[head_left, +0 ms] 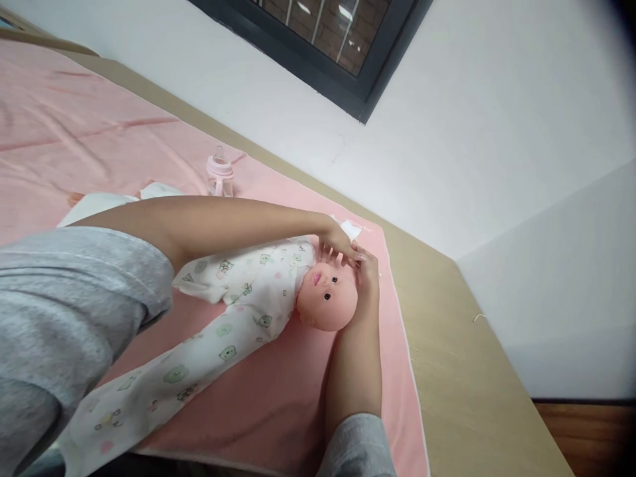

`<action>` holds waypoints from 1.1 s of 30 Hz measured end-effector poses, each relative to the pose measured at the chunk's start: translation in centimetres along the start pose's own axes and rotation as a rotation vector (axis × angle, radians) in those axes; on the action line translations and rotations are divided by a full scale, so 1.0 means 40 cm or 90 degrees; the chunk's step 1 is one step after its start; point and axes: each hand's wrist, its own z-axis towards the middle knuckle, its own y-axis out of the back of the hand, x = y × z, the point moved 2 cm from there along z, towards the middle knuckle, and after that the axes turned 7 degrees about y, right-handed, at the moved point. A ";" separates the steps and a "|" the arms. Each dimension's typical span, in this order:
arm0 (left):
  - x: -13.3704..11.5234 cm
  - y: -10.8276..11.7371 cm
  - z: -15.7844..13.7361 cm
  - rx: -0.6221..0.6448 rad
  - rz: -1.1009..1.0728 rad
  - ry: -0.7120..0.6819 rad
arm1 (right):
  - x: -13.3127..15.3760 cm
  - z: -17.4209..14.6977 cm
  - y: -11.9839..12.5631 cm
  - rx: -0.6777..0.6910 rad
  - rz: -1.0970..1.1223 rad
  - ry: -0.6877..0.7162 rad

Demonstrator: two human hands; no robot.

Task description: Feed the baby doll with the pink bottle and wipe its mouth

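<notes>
A baby doll with a smooth pink plastic head (328, 297) lies face up on a pink fleece blanket (278, 404), its head to the right and its body stretching left, dressed in a white cloth outfit printed with green bears (223, 338). The left hand (340, 242) reaches in from the left, its fingers slightly spread and gently bent at the far side of the doll's head, the fingertips meeting the right hand (368, 265). The right hand comes from the near side and curves along the crown, wrist against the head; its fingers are partly hidden, so how far they close cannot be told. Whether either hand grips anything is unclear too. A small white piece of thin material (350, 229) shows just beyond the hands. Farther left, behind the left forearm, stands a clear baby bottle with a pink collar and handle (219, 173). The blanket covers part of a tan tabletop (442, 344) beside a white wall (397, 165).
</notes>
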 end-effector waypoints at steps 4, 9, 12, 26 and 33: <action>0.036 0.023 -0.088 -0.116 -0.010 0.019 | 0.011 -0.013 -0.023 -0.002 0.064 -0.028; 0.115 0.021 -0.224 -0.288 -0.039 0.011 | 0.021 -0.016 -0.044 0.020 0.107 -0.011; 0.152 0.007 -0.286 -0.411 -0.047 -0.045 | 0.055 -0.016 -0.026 -0.007 0.092 0.071; 0.122 -0.072 -0.362 -0.546 -0.003 -0.243 | 0.365 -0.130 -0.077 0.034 -0.144 0.252; 0.142 -0.069 -0.407 -0.572 -0.005 -0.270 | 0.428 -0.203 -0.153 0.145 -0.237 0.320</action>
